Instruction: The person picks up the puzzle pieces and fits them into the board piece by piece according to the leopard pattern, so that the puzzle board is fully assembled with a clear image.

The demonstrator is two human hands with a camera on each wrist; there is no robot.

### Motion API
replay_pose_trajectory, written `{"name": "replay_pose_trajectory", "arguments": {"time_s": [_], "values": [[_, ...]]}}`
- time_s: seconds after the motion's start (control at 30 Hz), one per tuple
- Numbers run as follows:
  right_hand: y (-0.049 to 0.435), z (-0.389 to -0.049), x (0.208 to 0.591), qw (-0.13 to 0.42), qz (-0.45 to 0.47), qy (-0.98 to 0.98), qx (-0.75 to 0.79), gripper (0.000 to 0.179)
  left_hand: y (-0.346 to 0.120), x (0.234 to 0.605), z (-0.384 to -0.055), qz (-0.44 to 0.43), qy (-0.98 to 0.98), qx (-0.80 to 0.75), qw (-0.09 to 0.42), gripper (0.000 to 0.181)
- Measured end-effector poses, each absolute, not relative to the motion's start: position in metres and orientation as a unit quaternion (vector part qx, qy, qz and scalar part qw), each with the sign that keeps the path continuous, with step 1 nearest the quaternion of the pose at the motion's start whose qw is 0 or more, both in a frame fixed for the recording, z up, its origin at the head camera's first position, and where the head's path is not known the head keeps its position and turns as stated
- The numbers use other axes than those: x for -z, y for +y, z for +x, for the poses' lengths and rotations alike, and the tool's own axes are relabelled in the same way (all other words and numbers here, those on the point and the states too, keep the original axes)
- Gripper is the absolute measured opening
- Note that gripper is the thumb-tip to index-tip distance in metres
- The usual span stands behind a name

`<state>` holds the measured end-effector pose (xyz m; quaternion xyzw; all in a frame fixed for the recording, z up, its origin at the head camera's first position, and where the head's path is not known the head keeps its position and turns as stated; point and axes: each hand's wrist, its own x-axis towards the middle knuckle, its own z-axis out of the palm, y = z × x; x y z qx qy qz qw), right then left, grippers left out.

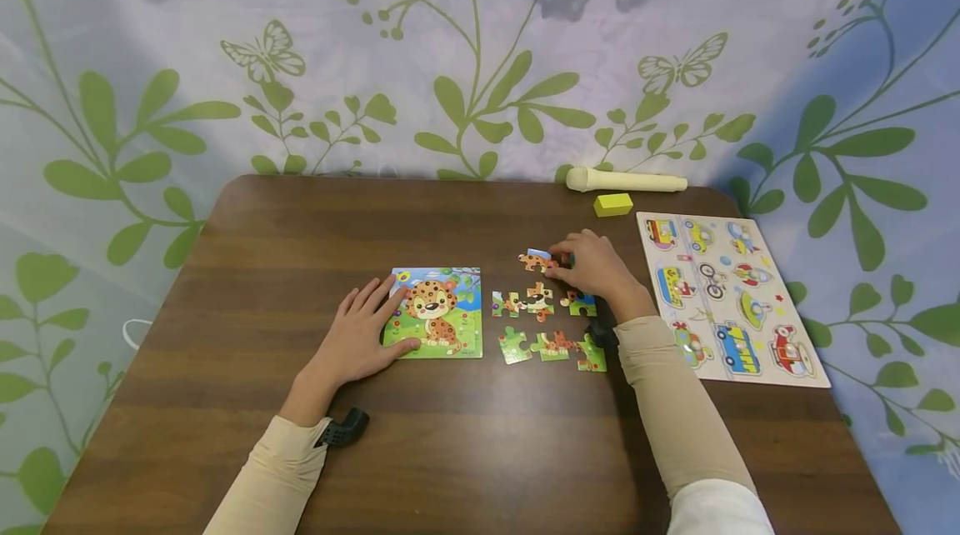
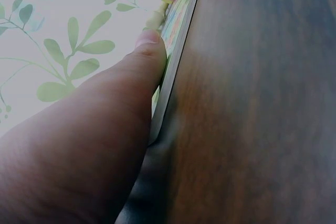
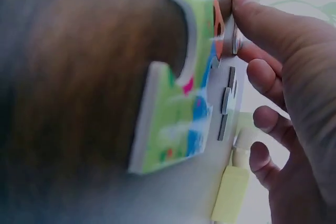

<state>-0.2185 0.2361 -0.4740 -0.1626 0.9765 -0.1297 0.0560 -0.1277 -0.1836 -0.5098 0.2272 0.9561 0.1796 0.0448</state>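
Observation:
My left hand (image 1: 363,335) rests with spread fingers on the left side of a square leopard puzzle board (image 1: 450,310). Its thumb (image 2: 149,43) lies along the board's near edge in the left wrist view. To the right, my right hand (image 1: 596,268) pinches a jigsaw piece (image 3: 235,38) between thumb and index finger, the other fingers loosely curled. Beside its fingertips lies a leopard-spotted piece (image 1: 534,261). Several loose pieces lie in rows nearer me, among them a spotted middle piece (image 1: 538,300) and a green corner piece (image 1: 515,345).
A pale peg board (image 1: 780,372) with vehicle pictures lies at the right of the brown table (image 1: 300,218). Near the back edge are a yellow block (image 1: 612,204) and a cream microphone-shaped stick (image 1: 630,180). Patterned cloth (image 1: 420,60) hangs behind the table.

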Motion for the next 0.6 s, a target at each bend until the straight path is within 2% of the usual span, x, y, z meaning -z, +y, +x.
{"name": "replay_pose_trajectory", "arguments": {"time_s": [0.2, 0.4, 0.6], "values": [[0.233, -0.220, 0.473, 0.033, -0.213, 0.975, 0.060, 0.038, -0.183, 0.510, -0.129, 0.228, 0.956, -0.177, 0.042, 0.092], [0.229, -0.220, 0.470, 0.024, -0.214, 0.975, 0.050, 0.036, -0.182, 0.510, -0.129, 0.229, 0.955, -0.185, 0.041, 0.092], [0.197, -0.213, 0.466, -0.005, -0.255, 0.964, 0.071, 0.032, -0.183, 0.509, -0.128, 0.224, 0.957, -0.179, 0.051, 0.093]]}}
